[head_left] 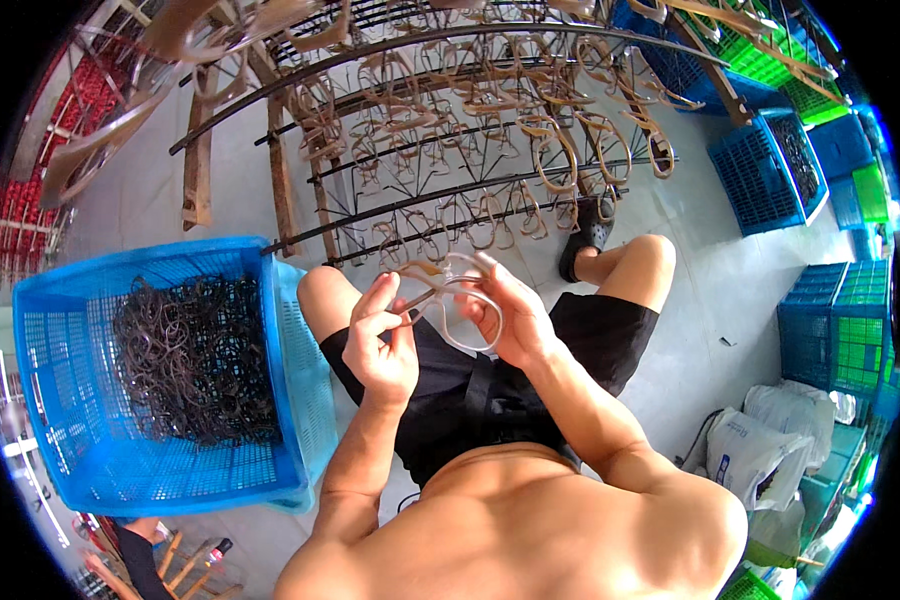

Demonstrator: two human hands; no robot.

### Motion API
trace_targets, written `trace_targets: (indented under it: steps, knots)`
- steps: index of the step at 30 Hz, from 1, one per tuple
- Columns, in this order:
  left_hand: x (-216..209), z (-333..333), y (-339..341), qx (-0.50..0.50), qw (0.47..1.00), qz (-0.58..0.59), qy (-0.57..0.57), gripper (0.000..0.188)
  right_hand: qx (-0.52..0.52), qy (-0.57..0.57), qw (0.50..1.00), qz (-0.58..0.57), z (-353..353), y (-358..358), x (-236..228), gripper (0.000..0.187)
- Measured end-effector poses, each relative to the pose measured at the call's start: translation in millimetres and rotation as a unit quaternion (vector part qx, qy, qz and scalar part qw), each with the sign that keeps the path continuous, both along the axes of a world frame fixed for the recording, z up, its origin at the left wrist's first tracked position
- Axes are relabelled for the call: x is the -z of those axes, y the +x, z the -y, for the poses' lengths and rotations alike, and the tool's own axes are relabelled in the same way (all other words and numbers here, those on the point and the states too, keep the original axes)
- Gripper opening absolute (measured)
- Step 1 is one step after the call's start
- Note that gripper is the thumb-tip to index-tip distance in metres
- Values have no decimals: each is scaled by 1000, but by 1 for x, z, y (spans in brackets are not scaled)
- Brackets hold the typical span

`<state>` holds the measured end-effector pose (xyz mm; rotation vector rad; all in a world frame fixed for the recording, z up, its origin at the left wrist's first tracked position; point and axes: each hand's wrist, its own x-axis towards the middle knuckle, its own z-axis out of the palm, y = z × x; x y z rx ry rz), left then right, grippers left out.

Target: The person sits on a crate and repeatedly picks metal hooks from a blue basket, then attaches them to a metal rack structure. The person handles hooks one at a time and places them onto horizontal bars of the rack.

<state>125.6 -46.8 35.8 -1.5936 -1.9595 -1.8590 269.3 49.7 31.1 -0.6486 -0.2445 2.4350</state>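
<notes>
In front of my lap I hold what looks like an eyeglass frame (494, 338), with round, clear rims and tan-brown parts. My left hand (382, 350) pinches its slim parts between thumb and fingers on the left. On the other side, the fingers of my right hand (513, 312) are closed around the rim. Just beyond my hands, many similar clear and tan frames (555, 160) hang in rows from dark rods (450, 205) on a rack.
A blue plastic crate (300, 400) with a tangle of dark, thin looped pieces (200, 360) stands at my left. Blue crates (760, 175) are at the far right, with white sacks (755, 445) nearer. Part of another person (140, 560) shows at lower left.
</notes>
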Motion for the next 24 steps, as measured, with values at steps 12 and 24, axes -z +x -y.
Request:
trace_targets:
  steps: [12,24]
  knots:
    - [0,-1,27,61,988,-139,30,23,-9,-47,994,-103,-11,-5,8,35]
    - [8,21,15,232,927,261,-136,26,-198,481,784,339,-63,41,-22,23]
